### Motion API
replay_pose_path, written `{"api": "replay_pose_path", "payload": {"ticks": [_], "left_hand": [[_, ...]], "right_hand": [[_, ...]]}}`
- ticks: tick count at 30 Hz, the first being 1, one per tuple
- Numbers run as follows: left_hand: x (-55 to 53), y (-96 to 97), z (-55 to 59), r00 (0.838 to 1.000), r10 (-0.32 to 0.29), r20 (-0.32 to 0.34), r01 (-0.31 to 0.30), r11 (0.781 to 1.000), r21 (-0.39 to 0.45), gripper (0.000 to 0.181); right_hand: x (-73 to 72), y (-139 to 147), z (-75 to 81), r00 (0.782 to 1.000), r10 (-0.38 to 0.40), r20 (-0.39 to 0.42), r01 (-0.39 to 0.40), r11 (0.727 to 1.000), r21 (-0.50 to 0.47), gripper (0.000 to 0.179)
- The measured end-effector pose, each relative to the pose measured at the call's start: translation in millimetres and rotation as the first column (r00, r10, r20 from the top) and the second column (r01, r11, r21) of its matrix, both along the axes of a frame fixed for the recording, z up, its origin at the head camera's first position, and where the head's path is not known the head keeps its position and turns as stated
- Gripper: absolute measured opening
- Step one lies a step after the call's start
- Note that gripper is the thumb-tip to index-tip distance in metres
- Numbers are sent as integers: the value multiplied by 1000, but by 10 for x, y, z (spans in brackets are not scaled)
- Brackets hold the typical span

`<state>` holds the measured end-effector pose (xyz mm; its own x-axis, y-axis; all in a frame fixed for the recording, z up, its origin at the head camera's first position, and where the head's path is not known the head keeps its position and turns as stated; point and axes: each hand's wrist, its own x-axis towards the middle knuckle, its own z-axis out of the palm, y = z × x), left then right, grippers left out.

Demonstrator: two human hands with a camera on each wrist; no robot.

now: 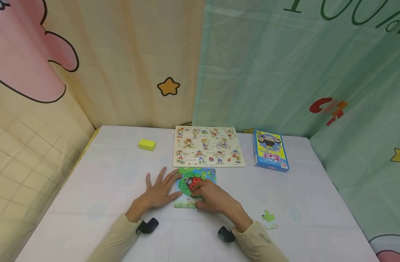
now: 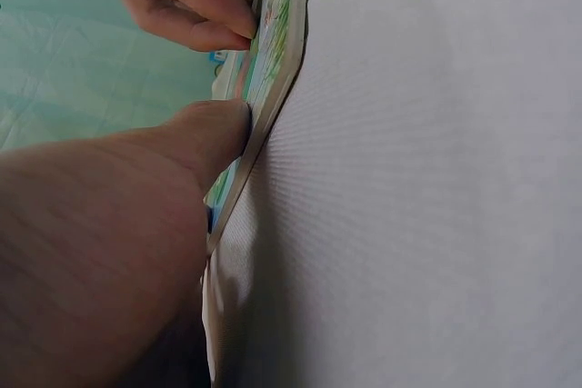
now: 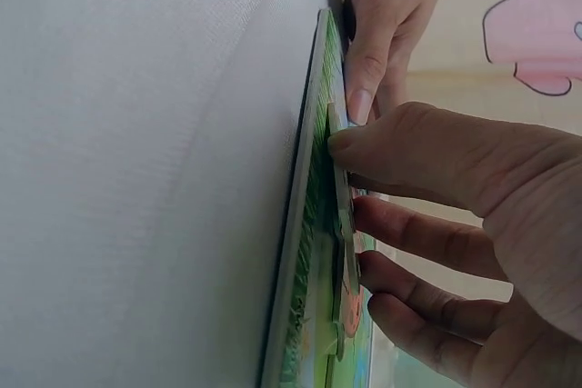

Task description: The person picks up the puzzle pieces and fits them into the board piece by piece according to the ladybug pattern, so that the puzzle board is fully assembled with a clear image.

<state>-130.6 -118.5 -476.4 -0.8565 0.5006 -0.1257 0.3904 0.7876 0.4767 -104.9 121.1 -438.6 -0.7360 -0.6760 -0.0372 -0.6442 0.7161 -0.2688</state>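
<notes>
A ladybug jigsaw puzzle (image 1: 186, 201) lies flat near the table's middle, its red ladybug on a green leaf partly covered by fingers. My left hand (image 1: 158, 191) rests along its left side with fingers spread, the thumb and some fingertips on the puzzle. Over its lower right part, my right hand (image 1: 215, 196) pinches a puzzle piece (image 3: 342, 193) between thumb and fingertips. In the right wrist view that piece sits slightly raised above the puzzle's surface; its picture is mostly hidden. Off to the right lies a loose green puzzle piece (image 1: 269, 218).
Behind the puzzle, close to its top edge, lies a wooden board (image 1: 209, 153) with pictures of children. A blue and yellow box (image 1: 271, 151) lies at the back right, a yellow block (image 1: 147, 145) at the back left. Printed curtains hang behind the white table (image 1: 105, 160).
</notes>
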Motion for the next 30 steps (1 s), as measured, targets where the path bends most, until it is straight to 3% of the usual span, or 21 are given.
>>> {"api": "replay_pose_path", "payload": {"ticks": [17, 30], "left_hand": [[-5, 5, 3, 1000, 1, 0, -1, 1000, 0, 67], [-11, 6, -7, 1000, 3, 5, -3, 1000, -7, 68]], "right_hand": [[-12, 12, -29, 1000, 13, 10, -13, 1000, -14, 25], [27, 11, -47, 999, -32, 14, 33, 998, -50, 26]]}}
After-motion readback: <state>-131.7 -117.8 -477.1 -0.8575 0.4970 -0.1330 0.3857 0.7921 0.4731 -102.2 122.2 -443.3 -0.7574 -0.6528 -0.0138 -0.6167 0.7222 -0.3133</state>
